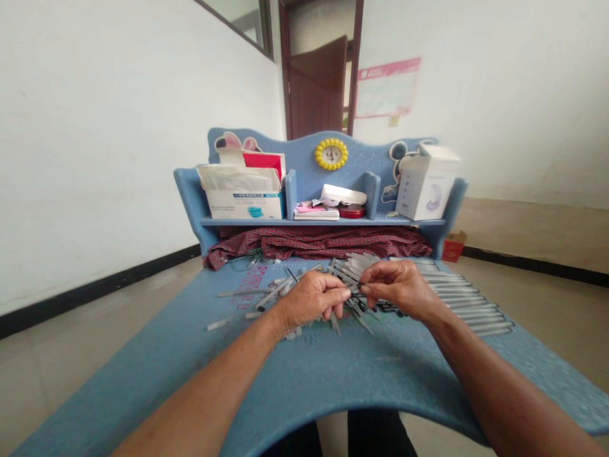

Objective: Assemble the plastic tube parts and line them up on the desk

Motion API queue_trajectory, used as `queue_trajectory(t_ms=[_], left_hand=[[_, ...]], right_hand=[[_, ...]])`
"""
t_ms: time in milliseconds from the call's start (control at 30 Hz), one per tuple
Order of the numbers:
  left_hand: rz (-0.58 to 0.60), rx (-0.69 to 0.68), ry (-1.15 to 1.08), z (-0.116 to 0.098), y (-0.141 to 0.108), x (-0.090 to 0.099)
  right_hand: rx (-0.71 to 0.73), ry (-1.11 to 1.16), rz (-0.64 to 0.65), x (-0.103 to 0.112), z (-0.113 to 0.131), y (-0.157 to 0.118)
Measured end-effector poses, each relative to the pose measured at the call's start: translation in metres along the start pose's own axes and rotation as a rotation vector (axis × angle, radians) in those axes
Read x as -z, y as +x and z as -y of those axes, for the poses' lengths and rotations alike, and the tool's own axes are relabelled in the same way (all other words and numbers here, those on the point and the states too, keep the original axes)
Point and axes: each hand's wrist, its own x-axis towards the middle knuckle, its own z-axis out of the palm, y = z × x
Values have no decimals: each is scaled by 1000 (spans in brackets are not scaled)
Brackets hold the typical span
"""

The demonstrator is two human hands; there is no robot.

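My left hand [316, 297] is closed in a pinch, thumb against forefinger, on a slim pen part. A thin dark rod [291, 274] shows beyond its knuckles, and I cannot tell if it is the same piece. Almost touching it, my right hand [397, 287] pinches something small and dark, mostly hidden by the fingertips. Under and behind both hands lies a pile of loose clear pen barrels [349, 270] and dark pen parts. To the right, several clear pens with dark ends [469, 301] lie side by side in a row.
The blue table [333, 381] curves inward at my body. Red checked cloth [333, 243] lies bunched below the shelf. On the shelf stand an open carton [247, 200], a small stack of books [316, 214] and a white box [425, 184]. A yellow-rimmed clock [332, 154] is above.
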Motion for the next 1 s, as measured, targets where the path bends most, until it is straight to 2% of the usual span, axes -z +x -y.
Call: queue_trajectory(t_ms=[567, 1000], left_hand=[[81, 58, 1, -7, -3, 0], [54, 51, 107, -4, -1, -2]], right_hand=[[-45, -141, 70, 1, -12, -4], [-41, -405, 145, 3, -21, -3]])
